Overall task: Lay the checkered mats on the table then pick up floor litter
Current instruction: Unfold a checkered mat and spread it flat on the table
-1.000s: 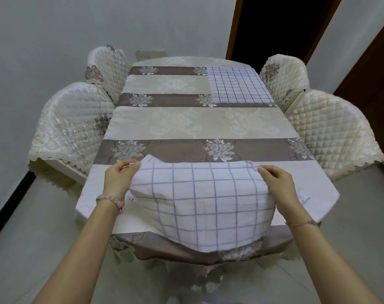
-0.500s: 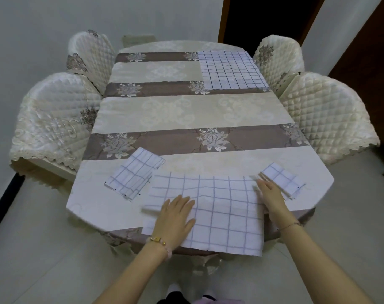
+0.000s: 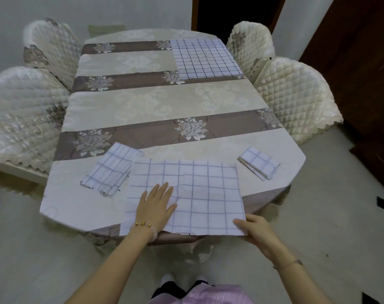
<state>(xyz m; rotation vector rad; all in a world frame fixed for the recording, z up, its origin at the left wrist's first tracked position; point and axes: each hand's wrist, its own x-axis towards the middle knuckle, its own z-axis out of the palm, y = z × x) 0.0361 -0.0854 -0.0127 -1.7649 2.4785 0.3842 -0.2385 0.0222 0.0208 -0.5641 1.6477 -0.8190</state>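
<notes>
Tabletop (image 3: 164,102) held one far mat (image 3: 205,59) spread — the near mat (image 3: 195,194) lay under the flat-fingered left hand (image 3: 155,207), right hand (image 3: 258,232) pinching its corner; two folded mats (image 3: 109,172) and litter apparently remained.

Checkered mats (image 3: 206,194): 4, with 2 spread, 2 folded. Quilted chairs (image 3: 296,95): 4. Table (image 3: 164,102): 1.

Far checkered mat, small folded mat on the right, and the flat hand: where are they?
far checkered mat (image 3: 205,59): head view, its middle.
small folded mat (image 3: 259,162): head view, its top face.
left hand (image 3: 155,205): head view, its back, flat on the near mat (image 3: 208,194).
</notes>
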